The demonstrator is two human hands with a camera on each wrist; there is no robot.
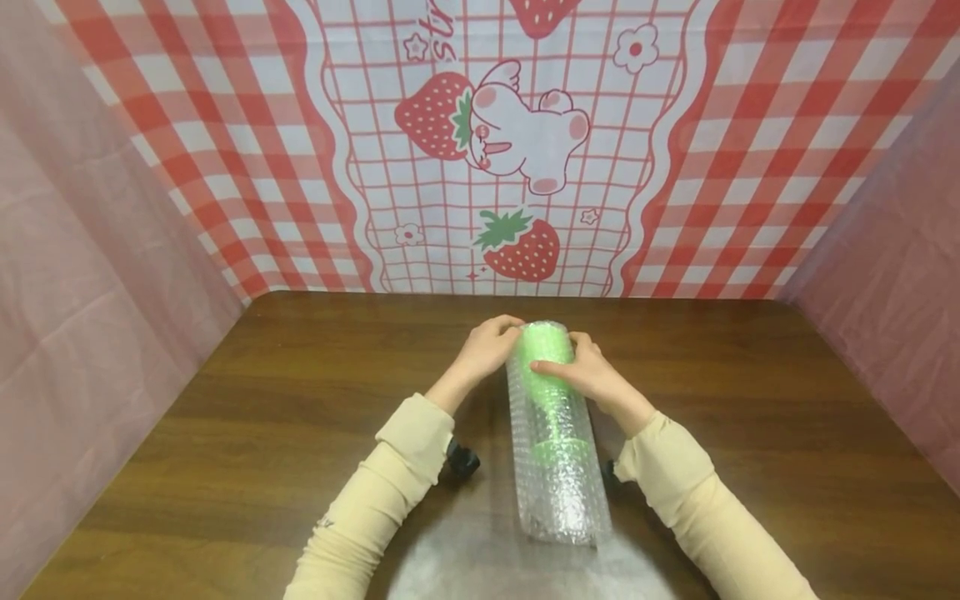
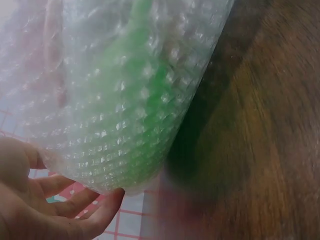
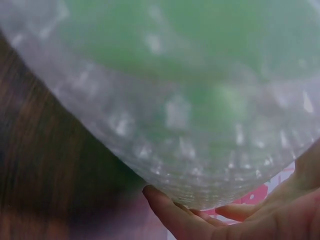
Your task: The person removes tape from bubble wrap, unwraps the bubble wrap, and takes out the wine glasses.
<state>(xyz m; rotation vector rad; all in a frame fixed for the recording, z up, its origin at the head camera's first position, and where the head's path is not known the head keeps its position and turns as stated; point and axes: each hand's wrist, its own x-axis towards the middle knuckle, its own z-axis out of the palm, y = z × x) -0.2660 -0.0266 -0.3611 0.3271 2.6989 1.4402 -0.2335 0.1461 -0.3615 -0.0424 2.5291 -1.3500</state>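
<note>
A green object (image 1: 546,343) with a wide far part, a narrow middle and a round rim nearer the camera lies inside a tube of clear bubble wrap (image 1: 566,508). At the tube's far left edge, my left hand (image 1: 489,343) holds the wrap; in the left wrist view this hand (image 2: 55,207) has its fingers bent at the end of the bubble wrap (image 2: 100,130). My right hand (image 1: 588,367) grips the far right side, thumb across the top. The right wrist view shows the right hand (image 3: 240,220) with fingertips against the wrap's (image 3: 190,170) end.
The tube lies on a brown wooden table (image 1: 337,375). A clear sheet (image 1: 480,554) is spread at the near edge. Dark devices (image 1: 462,461) sit at both wrists. Behind the table hangs a strawberry-print cloth (image 1: 517,167), with pink curtains (image 1: 97,233) at the sides.
</note>
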